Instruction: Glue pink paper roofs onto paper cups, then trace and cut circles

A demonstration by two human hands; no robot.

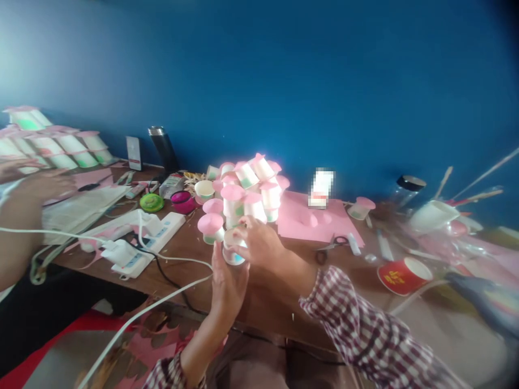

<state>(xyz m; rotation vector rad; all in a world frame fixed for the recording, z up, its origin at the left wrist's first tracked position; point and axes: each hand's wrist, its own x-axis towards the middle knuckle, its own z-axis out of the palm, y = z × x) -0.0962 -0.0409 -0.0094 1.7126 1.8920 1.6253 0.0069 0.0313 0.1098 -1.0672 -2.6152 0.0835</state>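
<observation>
A cluster of small white paper cups with pink lids is joined together above the brown table. My left hand is raised under it, palm and fingers against the lowest cup. My right hand comes from the right in a checked sleeve and closes its fingers round that same cup at the bottom of the cluster. Both hands press on the cup together.
White power strips with cables lie left of the cluster. Another person's arm reaches in at far left by more stacked cups. A pink sheet, scissors, a red cup and a black flask lie around.
</observation>
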